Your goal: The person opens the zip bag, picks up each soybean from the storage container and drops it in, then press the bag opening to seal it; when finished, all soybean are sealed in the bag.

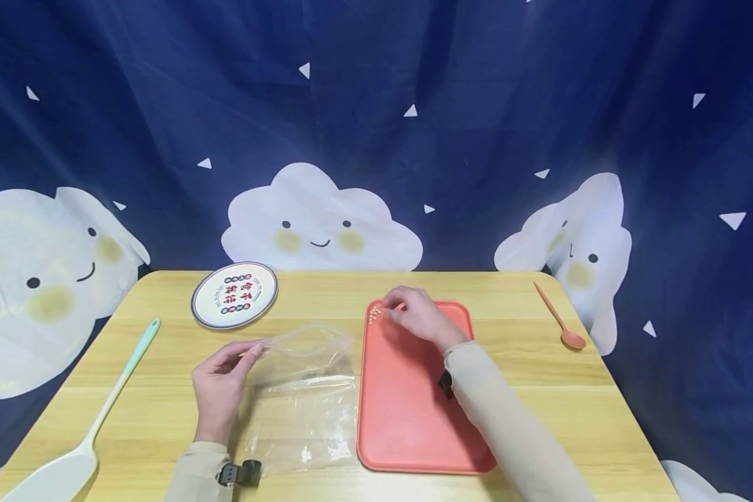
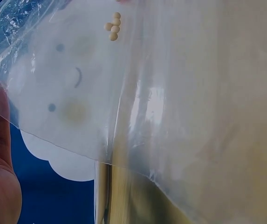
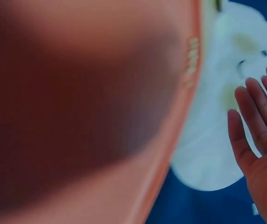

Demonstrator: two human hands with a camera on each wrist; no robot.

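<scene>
My left hand pinches the upper left corner of a clear zip bag between thumb and fingers. The bag's mouth gapes a little, and its body hangs toward the table beside a red tray. Over the tray's far left corner is my right hand, its fingers relaxed and slightly bent. A cluster of small round cream-colored balls lies in that corner, close to the fingertips. In the left wrist view several such balls overlap the clear plastic. The right wrist view has the fingers spread apart beyond the tray's rim.
A white plate with a blue rim and printed characters lies at the back left. A white spatula with a mint handle end runs along the left side. At the right is an orange-brown spoon. A blue cloud-print curtain hangs behind.
</scene>
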